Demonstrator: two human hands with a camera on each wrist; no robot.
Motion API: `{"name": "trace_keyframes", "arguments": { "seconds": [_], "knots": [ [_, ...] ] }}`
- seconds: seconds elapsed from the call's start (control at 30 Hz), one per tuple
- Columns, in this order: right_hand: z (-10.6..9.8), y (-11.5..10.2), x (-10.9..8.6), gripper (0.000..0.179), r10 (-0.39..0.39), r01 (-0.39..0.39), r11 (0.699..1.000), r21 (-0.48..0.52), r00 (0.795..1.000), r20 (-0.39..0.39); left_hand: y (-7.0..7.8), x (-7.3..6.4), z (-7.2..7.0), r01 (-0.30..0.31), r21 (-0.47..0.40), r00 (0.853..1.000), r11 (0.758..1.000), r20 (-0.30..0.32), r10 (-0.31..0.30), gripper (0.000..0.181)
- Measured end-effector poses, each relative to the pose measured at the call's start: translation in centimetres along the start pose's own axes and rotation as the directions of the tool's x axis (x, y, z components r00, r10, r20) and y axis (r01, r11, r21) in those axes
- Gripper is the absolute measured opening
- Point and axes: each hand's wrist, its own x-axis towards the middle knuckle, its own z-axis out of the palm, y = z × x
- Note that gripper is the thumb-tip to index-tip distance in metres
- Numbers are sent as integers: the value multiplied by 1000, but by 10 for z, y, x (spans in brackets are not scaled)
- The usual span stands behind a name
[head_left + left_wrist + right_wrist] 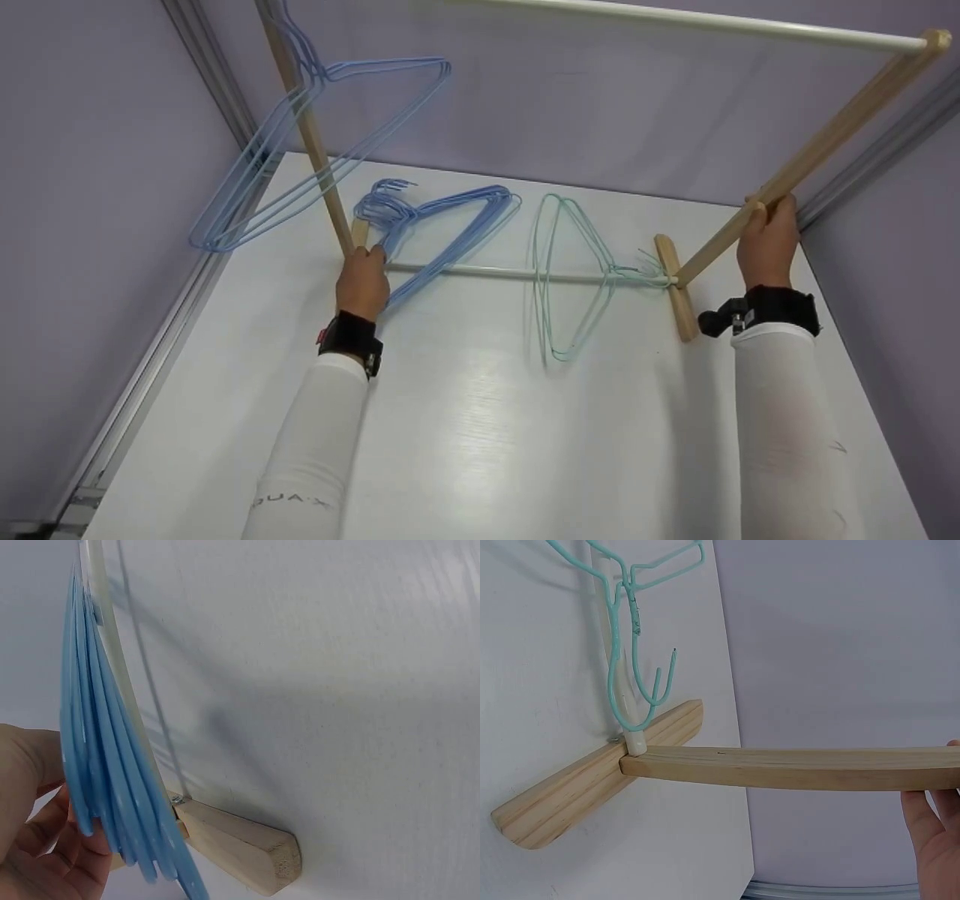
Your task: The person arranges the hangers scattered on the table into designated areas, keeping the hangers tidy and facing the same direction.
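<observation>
A wooden clothes rack [832, 139] with white rods stands on the white table. Low on its left post, my left hand [362, 283] grips the wood, its fingers partly hidden behind a bundle of blue wire hangers [112, 757]. My right hand [769, 244] holds the right post partway up, fingers and thumb on either side of the wood. The blue bundle hangs at the left end of the lower rod [495, 271]. Mint-green hangers [551, 300] are hooked at its right end, close to the post's base. Light-blue hangers [330, 172] hang high at the left.
The upper white rod [697, 24] runs across the top. A wooden foot [677, 300] supports the right post, and another foot [240, 840] lies under the left one. Purple-grey walls [540, 112] enclose the white table [480, 420] at the back and sides, with metal rails along the corners.
</observation>
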Motion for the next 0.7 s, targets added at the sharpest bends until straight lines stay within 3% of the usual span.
{"name": "trace_keyframes", "arguments": {
  "seconds": [0.37, 0.7],
  "knots": [
    [0, 2, 1, 47, -22, 22, 1000, -5, 1000, 4, -3, -3, 4, 21, 27, 999, 999, -41, -20, 27],
    [0, 1, 0, 45, -19, 19, 1000, -10, 1000, -13, -7, -2, 4, 142, -93, 989, 985, -19, -144, 34]
  ]
}}
